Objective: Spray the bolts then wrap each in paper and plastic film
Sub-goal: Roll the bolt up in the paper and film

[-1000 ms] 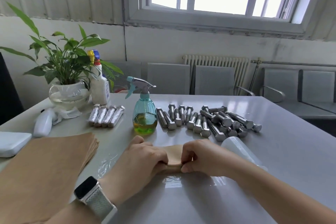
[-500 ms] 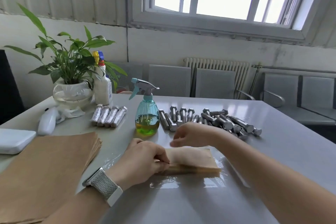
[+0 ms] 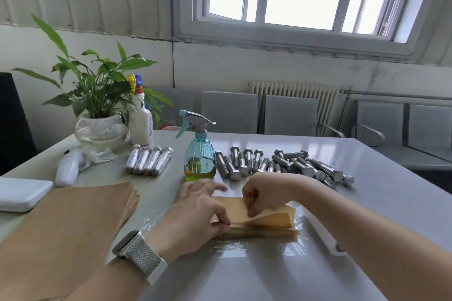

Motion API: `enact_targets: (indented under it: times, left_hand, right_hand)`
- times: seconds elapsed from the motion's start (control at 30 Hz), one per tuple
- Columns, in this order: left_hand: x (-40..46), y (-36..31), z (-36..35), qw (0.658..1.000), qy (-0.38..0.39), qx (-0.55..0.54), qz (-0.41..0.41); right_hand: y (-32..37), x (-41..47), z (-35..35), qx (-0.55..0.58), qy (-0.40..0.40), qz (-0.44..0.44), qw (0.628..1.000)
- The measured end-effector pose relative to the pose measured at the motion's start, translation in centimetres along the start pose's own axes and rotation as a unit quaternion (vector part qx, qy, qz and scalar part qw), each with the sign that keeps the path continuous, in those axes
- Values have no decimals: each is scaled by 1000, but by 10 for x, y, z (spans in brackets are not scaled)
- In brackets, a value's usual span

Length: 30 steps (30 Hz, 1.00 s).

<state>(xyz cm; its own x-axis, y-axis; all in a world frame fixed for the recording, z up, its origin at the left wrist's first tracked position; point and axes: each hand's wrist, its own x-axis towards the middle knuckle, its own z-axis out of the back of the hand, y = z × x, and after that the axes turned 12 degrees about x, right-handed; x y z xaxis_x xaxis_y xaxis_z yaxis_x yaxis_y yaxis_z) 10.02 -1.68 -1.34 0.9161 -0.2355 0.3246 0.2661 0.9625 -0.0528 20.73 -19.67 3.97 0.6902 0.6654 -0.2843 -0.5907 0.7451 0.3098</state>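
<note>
The right hand (image 3: 263, 194), lifted half a second ago, now pinches the brown paper (image 3: 264, 217) flap again. The left hand (image 3: 195, 215) still pinches the roll's left end, so paper wrapping continues on the plastic film (image 3: 256, 249).

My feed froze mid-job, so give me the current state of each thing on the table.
Left hand: pinching the brown paper.
Right hand: pinching the paper's top flap.
Brown paper: part-folded, on plastic film.
Bare bolts: unwrapped, lying loose.
Wrapped bolts: four, side by side.
Spray bottle: upright, partly filled.
Paper stack: flat.
</note>
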Motion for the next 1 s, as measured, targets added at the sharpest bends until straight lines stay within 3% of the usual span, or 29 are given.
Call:
enact_targets:
  times: [0.13, 0.3, 0.37, 0.53, 0.63, 0.83, 1.0]
  left_hand:
    - [6, -3, 5, 997, 26, 68, -40]
    - [2, -2, 1, 997, 1, 57, -54]
    - [0, -4, 2, 996, -13, 57, -66]
    - [-4, -7, 7, 990, -47, 91, -100]
    - [-5, -6, 10, 977, -81, 137, -140]
    - [-15, -4, 8, 964, -135, 123, -191]
    - [-18, -6, 6, 976, -145, 74, -144]
  right_hand:
    - [7, -22, 2, -38, -29, 27, 998]
    - [10, -43, -25, -55, -112, 65, 990]
    - [5, -49, -39, -33, -160, 71, 984]
    - [7, -50, -56, 25, -192, 59, 979]
    - [10, -51, -60, -30, -211, 60, 975]
    - [21, -62, -68, -119, -240, 77, 960]
    - [27, -73, -75, -221, -289, 93, 927]
